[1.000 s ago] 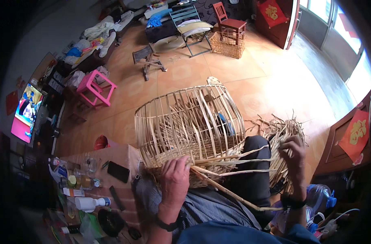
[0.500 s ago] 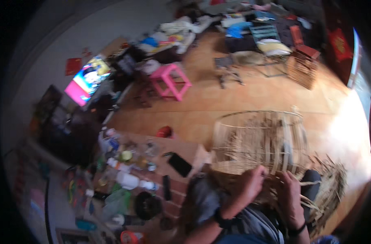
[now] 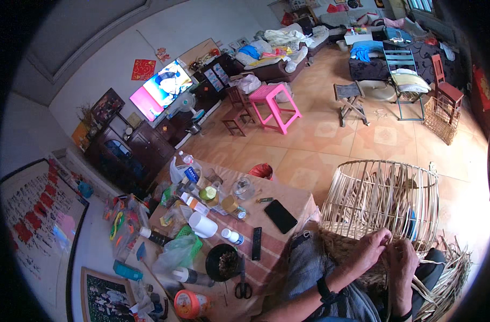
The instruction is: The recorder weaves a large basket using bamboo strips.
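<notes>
The openwork basket (image 3: 339,242) is resting against the person's legs (image 3: 309,271), probably so its woven near edge is lying within reach. The left hand (image 3: 371,250) and right hand (image 3: 404,265) are resting together there, fingers curled; whether they are pinching a strand, I cannot tell. Loose strips (image 3: 450,282) are lying by the right knee (image 3: 434,258), perhaps for access; scissors (image 3: 243,283) are lying leftward on the worktop (image 3: 293,196).

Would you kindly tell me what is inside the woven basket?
Inside the basket, dry strips show through gaps; anything behind the dense weave, left hand and right hand is covered.
</notes>
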### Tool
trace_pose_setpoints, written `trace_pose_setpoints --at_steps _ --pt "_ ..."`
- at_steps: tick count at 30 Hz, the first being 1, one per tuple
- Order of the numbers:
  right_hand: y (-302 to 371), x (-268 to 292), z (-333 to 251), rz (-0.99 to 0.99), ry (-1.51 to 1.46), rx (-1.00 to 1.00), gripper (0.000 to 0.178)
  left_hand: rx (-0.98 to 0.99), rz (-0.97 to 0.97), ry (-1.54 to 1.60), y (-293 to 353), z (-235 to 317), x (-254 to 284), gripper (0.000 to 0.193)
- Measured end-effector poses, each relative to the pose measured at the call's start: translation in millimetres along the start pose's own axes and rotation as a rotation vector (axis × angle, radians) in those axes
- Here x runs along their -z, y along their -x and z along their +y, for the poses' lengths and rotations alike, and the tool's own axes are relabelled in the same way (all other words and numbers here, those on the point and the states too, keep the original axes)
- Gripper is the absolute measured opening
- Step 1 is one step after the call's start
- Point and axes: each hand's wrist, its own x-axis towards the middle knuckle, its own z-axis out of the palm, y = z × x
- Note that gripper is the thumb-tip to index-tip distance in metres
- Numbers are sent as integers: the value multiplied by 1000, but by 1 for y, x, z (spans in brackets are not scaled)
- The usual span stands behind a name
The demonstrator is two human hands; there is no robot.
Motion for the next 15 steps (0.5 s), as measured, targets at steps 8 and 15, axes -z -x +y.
trace_pose_setpoints --at_steps 8,15 --pt "3 -9 9 55 94 165 18 -42 -46 -175 6 -20 -2 19" --pt "13 -7 14 61 215 233 18 -177 -102 -252 14 -28 2 12"
